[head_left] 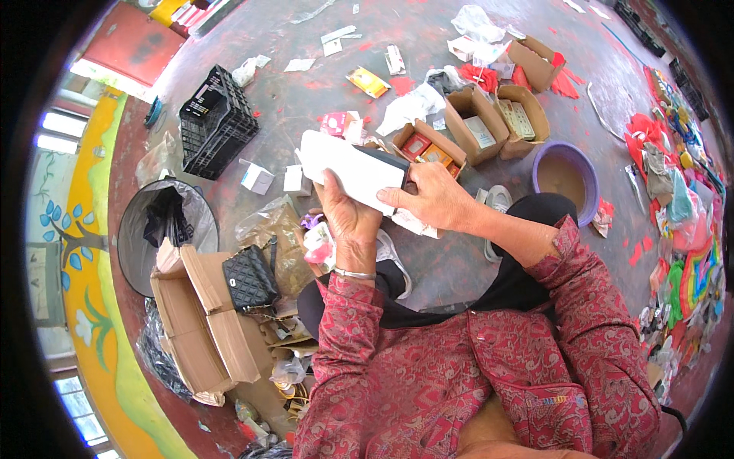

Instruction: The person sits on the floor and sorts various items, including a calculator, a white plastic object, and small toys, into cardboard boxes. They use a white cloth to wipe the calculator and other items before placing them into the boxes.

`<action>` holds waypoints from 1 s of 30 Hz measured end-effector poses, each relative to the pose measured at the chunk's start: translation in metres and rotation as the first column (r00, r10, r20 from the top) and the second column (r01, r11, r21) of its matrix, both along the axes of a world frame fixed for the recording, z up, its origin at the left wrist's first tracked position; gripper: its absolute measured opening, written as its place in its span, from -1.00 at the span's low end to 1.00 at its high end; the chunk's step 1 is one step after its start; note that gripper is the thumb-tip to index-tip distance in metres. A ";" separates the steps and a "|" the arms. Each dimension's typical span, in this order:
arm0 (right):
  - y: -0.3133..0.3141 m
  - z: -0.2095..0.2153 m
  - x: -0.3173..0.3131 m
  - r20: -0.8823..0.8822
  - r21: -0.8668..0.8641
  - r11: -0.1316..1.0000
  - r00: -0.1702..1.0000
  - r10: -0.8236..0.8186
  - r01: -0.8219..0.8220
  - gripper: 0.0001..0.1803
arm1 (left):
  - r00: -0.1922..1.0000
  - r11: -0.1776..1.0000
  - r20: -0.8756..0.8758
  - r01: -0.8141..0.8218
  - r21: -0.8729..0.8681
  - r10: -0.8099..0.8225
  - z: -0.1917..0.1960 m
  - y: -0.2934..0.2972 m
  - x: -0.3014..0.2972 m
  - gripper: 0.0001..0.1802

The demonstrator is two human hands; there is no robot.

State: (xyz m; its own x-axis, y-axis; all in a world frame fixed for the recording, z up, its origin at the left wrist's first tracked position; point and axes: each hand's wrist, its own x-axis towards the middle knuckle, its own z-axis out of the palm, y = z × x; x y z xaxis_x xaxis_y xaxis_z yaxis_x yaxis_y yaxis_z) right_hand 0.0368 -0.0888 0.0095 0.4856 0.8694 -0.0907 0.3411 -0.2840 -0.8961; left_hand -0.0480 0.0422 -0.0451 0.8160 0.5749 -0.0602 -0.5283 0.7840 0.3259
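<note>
A long white box (344, 168) with a black part at its right end is held up in front of me, above the floor. My left hand (348, 214) is closed on its lower left side, with the thumb on the white face. At the right end my right hand (436, 200) grips it, the thumb lying on the white face and the fingers at the black part. Whether the black part is a sleeve or an inner tray cannot be made out. Behind the right hand stands a small carton (451, 164) holding red and orange boxes.
Two open cartons (474, 122) and a purple basin (589, 187) of murky water stand to the right. On the left are a black crate (218, 122), a lined bin (134, 237), a large carton (191, 329) and a black quilted bag (251, 279). Mixed waste (688, 229) lines the far right.
</note>
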 end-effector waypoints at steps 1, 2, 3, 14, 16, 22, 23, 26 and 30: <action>0.001 -0.004 -0.005 0.254 0.161 0.987 0.965 -0.063 0.022 -0.63 | 0.998 0.999 0.049 0.047 -0.013 -0.046 -0.003 0.002 0.000 -0.40; 0.000 -0.007 -0.012 0.476 0.319 0.948 0.864 -0.161 0.000 -0.69 | 0.991 0.995 0.099 0.093 -0.022 -0.090 -0.005 0.005 -0.001 -0.39; -0.003 -0.003 -0.017 0.596 0.324 0.946 0.776 -0.208 0.004 -0.75 | 0.978 0.985 0.125 0.170 -0.021 -0.166 -0.002 0.003 -0.003 -0.36; -0.001 -0.017 -0.031 0.850 0.074 0.963 0.522 0.074 -0.257 -0.70 | 0.983 0.994 -0.147 0.111 -0.010 -0.112 -0.001 0.000 -0.010 -0.59; -0.006 -0.001 -0.029 0.747 0.093 0.955 0.653 0.121 -0.283 -0.70 | 0.952 0.954 0.090 0.297 -0.039 -0.293 -0.013 0.007 -0.013 -0.57; 0.002 0.025 -0.006 0.449 0.613 0.773 0.877 -0.172 -0.162 -0.87 | 0.906 0.979 -0.370 0.200 -0.049 -0.204 0.020 -0.029 0.003 -0.62; 0.005 0.026 -0.011 0.533 0.576 0.788 0.831 -0.159 -0.218 -0.87 | 0.926 0.976 -0.316 0.216 -0.013 -0.209 0.009 -0.032 0.005 -0.62; 0.020 0.003 -0.006 0.740 0.402 0.878 0.657 -0.144 -0.259 -0.87 | 0.920 0.969 -0.327 0.160 -0.190 -0.216 -0.011 -0.051 0.005 -0.63; 0.027 0.006 0.031 0.736 0.334 0.941 0.606 -0.300 0.060 -0.86 | 0.750 0.816 -0.337 0.566 -0.118 -0.569 -0.033 -0.039 -0.010 -0.59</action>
